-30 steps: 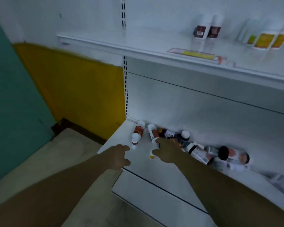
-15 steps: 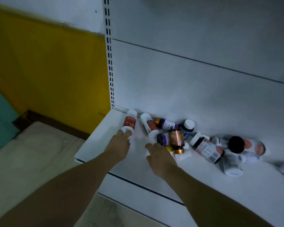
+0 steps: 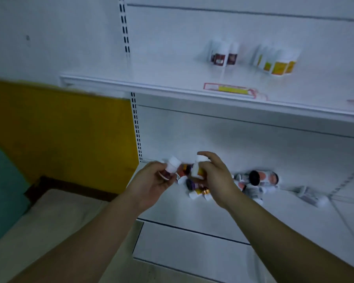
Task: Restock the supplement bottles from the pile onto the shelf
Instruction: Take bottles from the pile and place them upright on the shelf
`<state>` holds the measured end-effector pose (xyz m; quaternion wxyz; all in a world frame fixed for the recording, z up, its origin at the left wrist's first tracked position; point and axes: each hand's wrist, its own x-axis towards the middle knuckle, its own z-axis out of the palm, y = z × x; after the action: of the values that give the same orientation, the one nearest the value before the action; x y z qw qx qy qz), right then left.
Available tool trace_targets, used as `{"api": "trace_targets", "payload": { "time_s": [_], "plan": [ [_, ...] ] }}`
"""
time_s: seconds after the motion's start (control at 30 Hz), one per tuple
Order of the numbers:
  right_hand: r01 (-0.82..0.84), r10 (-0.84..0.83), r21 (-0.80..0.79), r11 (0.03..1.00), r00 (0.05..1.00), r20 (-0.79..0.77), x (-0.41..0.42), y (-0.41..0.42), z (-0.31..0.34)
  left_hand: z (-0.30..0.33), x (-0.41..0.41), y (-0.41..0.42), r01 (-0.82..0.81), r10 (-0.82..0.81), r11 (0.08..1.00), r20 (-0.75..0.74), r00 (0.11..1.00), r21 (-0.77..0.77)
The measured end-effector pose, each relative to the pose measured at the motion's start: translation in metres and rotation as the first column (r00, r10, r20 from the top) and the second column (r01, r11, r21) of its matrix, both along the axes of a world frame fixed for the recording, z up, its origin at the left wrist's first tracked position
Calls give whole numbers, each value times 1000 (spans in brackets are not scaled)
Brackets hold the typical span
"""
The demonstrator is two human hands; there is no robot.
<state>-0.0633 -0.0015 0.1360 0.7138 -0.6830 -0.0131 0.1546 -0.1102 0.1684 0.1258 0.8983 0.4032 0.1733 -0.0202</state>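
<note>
White-capped bottles fill both our hands: our left hand (image 3: 151,183) grips one bottle (image 3: 172,166), our right hand (image 3: 215,176) another (image 3: 198,167). Both are held above the pile (image 3: 253,182) on the lower shelf (image 3: 294,217).

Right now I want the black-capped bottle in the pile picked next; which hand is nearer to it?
Right. The right hand sits just left of the black-capped bottle; the left hand is farther left, beyond the right.
</note>
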Motion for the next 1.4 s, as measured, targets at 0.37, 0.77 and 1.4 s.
{"api": "trace_targets", "payload": {
  "time_s": [0.37,0.77,1.4],
  "plan": [
    [-10,-56,205,979,948,313,-109,-51,155,150,-104,-46,210,-229,973,306,924,93],
    [101,-155,149,984,897,414,-74,-135,229,247,-65,-123,101,-323,867,394,860,489],
    [165,237,-595,787,809,537,101,-182,227,232,101,-132,-241,-230,-137,206,951,961]
  ]
}}
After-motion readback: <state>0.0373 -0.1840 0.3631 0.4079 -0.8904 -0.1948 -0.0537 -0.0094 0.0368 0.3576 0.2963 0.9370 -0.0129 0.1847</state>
